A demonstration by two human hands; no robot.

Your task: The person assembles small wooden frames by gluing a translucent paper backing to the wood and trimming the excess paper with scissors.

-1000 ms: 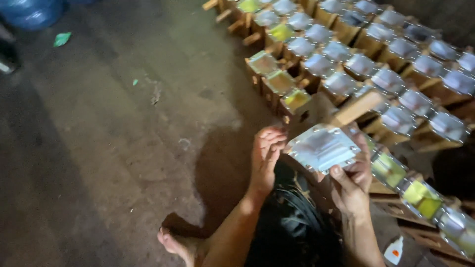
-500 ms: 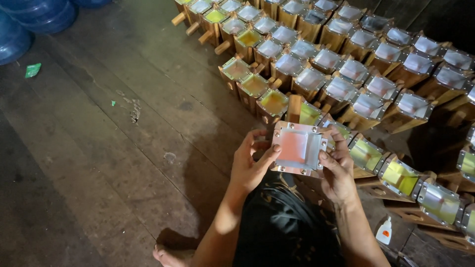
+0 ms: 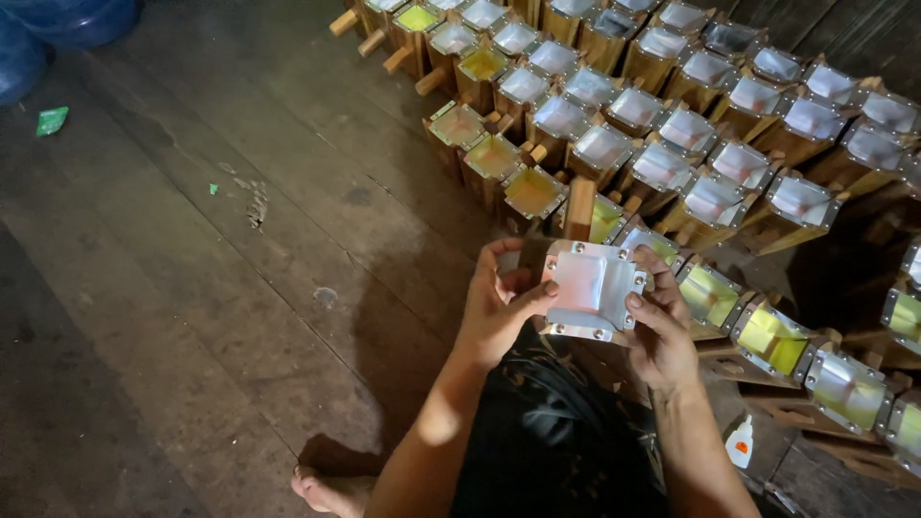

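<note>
Shiny sheet metal, pale and faintly pink in the light, forms the squarish riveted metal piece [image 3: 590, 290] that sits between both hands just above the person's lap. The left hand [image 3: 499, 312] grips its left edge, thumb laid over the front face and fingers curled behind, while the right hand [image 3: 662, 331] clamps the right edge in the same way, thumb on the front rim; both are closed on the piece, neither is free. The piece faces up toward the camera, tilted slightly, with its flat face broadside to the person and no clear long axis (it looks about as wide as it is tall). Both hands are equally near, one on each side. Directly beyond it, close to the fingertips, stands an upright wooden block [image 3: 579, 206], and past that spreads a dense slanting array of small wooden boxes with metal-framed tops [image 3: 662, 125], some lined yellow-green [image 3: 532, 192] and others silvery white. More of the same run off to the right of the right hand [image 3: 772, 338]. A small white glue bottle with an orange tip [image 3: 739, 443] lies by the right forearm. To the left is dark plank floor [image 3: 192, 288], with a green scrap [image 3: 52, 120] and blue plastic water jugs [image 3: 67, 19] well apart at the far corner; a bare foot [image 3: 331, 491] shows at the bottom.
</note>
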